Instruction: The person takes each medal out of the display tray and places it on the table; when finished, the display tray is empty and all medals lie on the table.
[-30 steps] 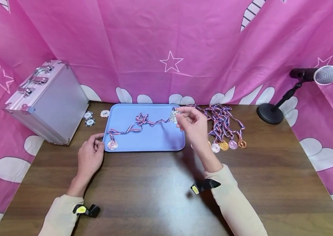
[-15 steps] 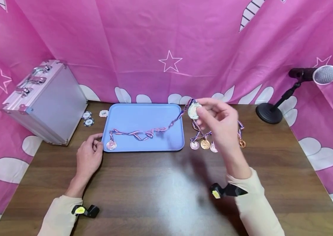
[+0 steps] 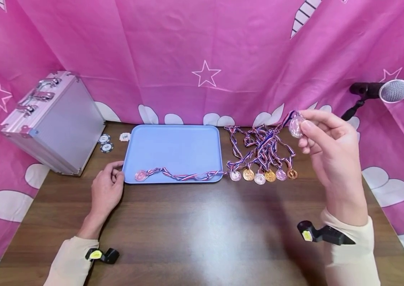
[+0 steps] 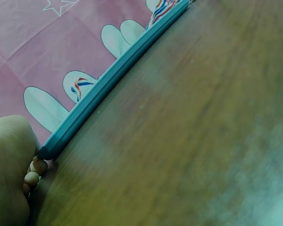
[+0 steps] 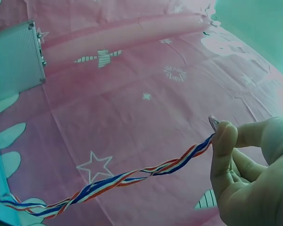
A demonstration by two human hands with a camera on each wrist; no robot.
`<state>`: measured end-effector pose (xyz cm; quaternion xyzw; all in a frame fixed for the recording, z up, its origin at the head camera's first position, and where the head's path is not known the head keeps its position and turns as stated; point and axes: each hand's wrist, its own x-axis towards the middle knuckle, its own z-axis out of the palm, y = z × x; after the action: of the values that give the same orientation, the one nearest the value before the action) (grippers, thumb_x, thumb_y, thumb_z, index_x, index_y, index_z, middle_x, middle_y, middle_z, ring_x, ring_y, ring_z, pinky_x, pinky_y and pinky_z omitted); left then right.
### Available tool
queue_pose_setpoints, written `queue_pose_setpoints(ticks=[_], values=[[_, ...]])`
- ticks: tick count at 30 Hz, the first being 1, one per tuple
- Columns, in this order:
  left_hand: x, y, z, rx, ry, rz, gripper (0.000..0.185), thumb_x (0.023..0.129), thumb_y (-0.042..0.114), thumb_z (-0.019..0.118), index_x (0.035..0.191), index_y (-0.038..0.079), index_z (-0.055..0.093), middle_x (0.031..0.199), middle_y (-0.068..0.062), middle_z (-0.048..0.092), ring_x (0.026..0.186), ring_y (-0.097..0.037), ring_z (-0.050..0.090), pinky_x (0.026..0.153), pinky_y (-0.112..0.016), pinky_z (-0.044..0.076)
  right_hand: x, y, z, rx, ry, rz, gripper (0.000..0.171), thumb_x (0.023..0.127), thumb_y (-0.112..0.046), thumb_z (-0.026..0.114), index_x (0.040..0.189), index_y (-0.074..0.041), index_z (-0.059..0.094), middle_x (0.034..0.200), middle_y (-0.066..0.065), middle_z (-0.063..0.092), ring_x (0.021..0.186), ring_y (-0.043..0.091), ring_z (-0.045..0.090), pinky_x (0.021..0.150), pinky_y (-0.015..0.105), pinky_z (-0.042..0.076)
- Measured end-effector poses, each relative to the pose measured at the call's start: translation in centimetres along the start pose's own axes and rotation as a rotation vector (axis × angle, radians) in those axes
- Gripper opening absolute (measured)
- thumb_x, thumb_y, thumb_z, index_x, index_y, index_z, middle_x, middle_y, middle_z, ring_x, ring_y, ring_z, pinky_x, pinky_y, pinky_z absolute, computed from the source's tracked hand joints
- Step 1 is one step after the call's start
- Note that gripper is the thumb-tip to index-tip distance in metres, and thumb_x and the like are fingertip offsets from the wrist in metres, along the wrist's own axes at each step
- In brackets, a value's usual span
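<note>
Head view is showing the right hand (image 3: 331, 149) raised above the right side of the wooden table (image 3: 195, 230), its thumb and fingers pinching a silver medal (image 3: 296, 126) by the rim. That medal's striped ribbon (image 3: 184, 175) is trailing down and left over a row of other medals (image 3: 263, 174) and along the front edge of the blue tray (image 3: 173, 149), where it is joining a pink medal (image 3: 140, 175) lying in the tray's near left corner. The left hand (image 3: 107, 190) is resting on the table with loosely curled fingers touching the tray's left front corner, gripping nothing. A silver case (image 3: 53, 119), poker chips (image 3: 106, 143) and a microphone (image 3: 384, 91) are standing around the edges.
</note>
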<state>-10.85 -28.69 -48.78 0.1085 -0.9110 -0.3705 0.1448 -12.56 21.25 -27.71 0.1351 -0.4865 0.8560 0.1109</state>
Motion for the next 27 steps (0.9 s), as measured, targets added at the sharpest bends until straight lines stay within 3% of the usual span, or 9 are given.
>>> queue_pose_setpoints(ticks=[5, 11, 13, 16, 18, 22, 25, 27], values=[[0.0, 0.1, 0.0, -0.005, -0.003, 0.000, 0.038, 0.108, 0.009, 0.056, 0.143, 0.001, 0.069, 0.095, -0.016, 0.063, 0.087, -0.028, 0.052, 0.077, -0.041, 0.034, -1.3, -0.4, -1.4, 0.059, -0.054, -0.022, 0.023, 0.098, 0.025, 0.059, 0.115, 0.019, 0.074, 0.088, 0.022, 0.077, 0.056, 0.020, 0.070, 0.050, 0.023, 0.055], [0.0, 0.0, 0.0, 0.005, -0.006, -0.010, 0.039, 0.108, 0.010, 0.055, 0.144, 0.002, 0.069, 0.095, -0.015, 0.063, 0.088, -0.028, 0.052, 0.077, -0.041, 0.034, -2.4, -0.7, -1.7, -0.126, -0.186, 0.034, 0.034, 0.100, 0.027, 0.051, 0.115, 0.013, 0.077, 0.087, 0.015, 0.078, 0.061, 0.016, 0.070, 0.053, 0.022, 0.055], [0.0, 0.0, 0.0, 0.007, -0.012, -0.014, 0.039, 0.109, 0.011, 0.055, 0.144, 0.002, 0.068, 0.095, -0.016, 0.063, 0.088, -0.028, 0.052, 0.078, -0.041, 0.035, -2.7, -0.6, -1.8, 0.000, -0.206, 0.005, 0.033, 0.099, 0.028, 0.048, 0.113, 0.017, 0.075, 0.086, 0.019, 0.077, 0.060, 0.018, 0.069, 0.052, 0.022, 0.054], [0.0, -0.1, 0.0, 0.005, -0.018, -0.019, 0.039, 0.110, 0.011, 0.054, 0.145, 0.002, 0.067, 0.095, -0.016, 0.062, 0.088, -0.029, 0.052, 0.078, -0.040, 0.035, -2.9, -0.4, -1.9, 0.303, -0.230, -0.079, 0.029, 0.098, 0.028, 0.042, 0.111, 0.025, 0.067, 0.085, 0.027, 0.075, 0.058, 0.023, 0.063, 0.051, 0.022, 0.047], [-0.1, -0.1, 0.0, 0.003, -0.015, -0.022, 0.039, 0.109, 0.011, 0.054, 0.145, 0.002, 0.068, 0.095, -0.016, 0.062, 0.088, -0.029, 0.052, 0.078, -0.040, 0.035, -2.9, -0.4, -2.2, 0.397, -0.228, -0.107, 0.027, 0.098, 0.028, 0.040, 0.112, 0.029, 0.063, 0.085, 0.032, 0.074, 0.057, 0.026, 0.064, 0.051, 0.024, 0.047], [-0.2, -0.1, 0.0, 0.006, -0.018, -0.028, 0.039, 0.109, 0.011, 0.053, 0.145, 0.002, 0.068, 0.095, -0.016, 0.062, 0.087, -0.029, 0.052, 0.077, -0.040, 0.035, -3.8, -1.2, -3.8, 0.227, -0.193, -0.004, 0.035, 0.102, 0.028, 0.037, 0.118, 0.025, 0.068, 0.091, 0.028, 0.077, 0.063, 0.023, 0.074, 0.054, 0.024, 0.057], [-0.1, 0.0, -0.1, 0.007, -0.027, -0.026, 0.040, 0.110, 0.013, 0.053, 0.146, 0.002, 0.067, 0.095, -0.016, 0.062, 0.088, -0.028, 0.052, 0.078, -0.040, 0.035, -4.3, -2.1, -4.8, 0.027, -0.112, 0.039, 0.037, 0.104, 0.026, 0.040, 0.118, 0.019, 0.073, 0.092, 0.021, 0.079, 0.062, 0.017, 0.074, 0.053, 0.022, 0.057], [0.0, 0.0, -0.2, 0.005, -0.019, -0.021, 0.040, 0.110, 0.013, 0.053, 0.145, 0.002, 0.068, 0.095, -0.016, 0.062, 0.088, -0.028, 0.052, 0.077, -0.040, 0.035, -3.5, -2.5, -5.4, -0.024, -0.049, 0.048, 0.033, 0.104, 0.025, 0.045, 0.117, 0.019, 0.074, 0.093, 0.021, 0.080, 0.060, 0.018, 0.073, 0.052, 0.022, 0.057]])
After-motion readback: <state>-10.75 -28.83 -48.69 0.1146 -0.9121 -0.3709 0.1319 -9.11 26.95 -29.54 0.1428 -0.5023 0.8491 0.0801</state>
